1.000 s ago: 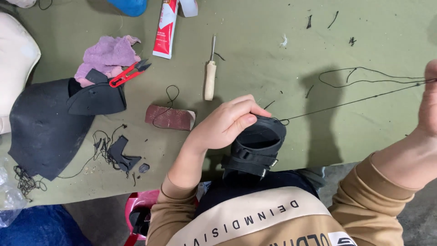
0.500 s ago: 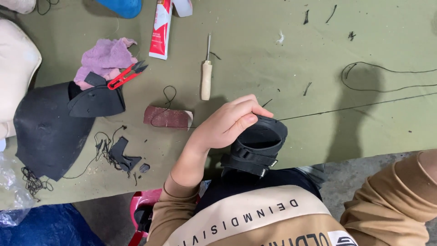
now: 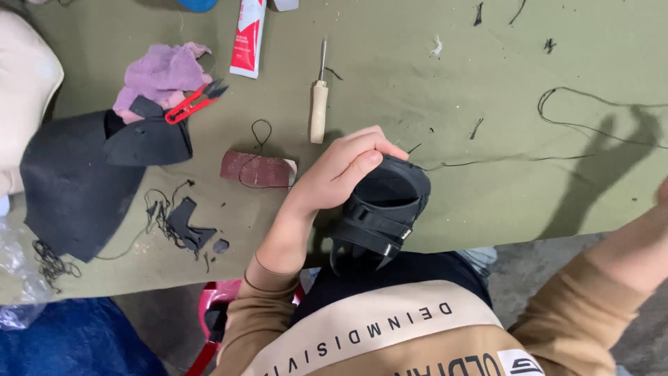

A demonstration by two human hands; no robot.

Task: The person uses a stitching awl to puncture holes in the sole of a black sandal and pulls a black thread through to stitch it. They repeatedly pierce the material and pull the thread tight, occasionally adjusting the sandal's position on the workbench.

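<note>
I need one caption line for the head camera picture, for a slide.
Left hand grips a black shoe at the edge of a green table, black thread trailing right, awl nearby.

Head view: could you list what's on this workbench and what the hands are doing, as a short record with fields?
Surface: green table
Left hand: grips the top edge of a black shoe at the table's near edge
Right hand: mostly out of view at the right edge; only the forearm shows
Thread: black, runs from the shoe across the table to the right
Near the left hand: awl with wooden handle, sandpaper block
Further left: red snips, purple rag, black sheet pieces
Top: red-and-white tube
</note>
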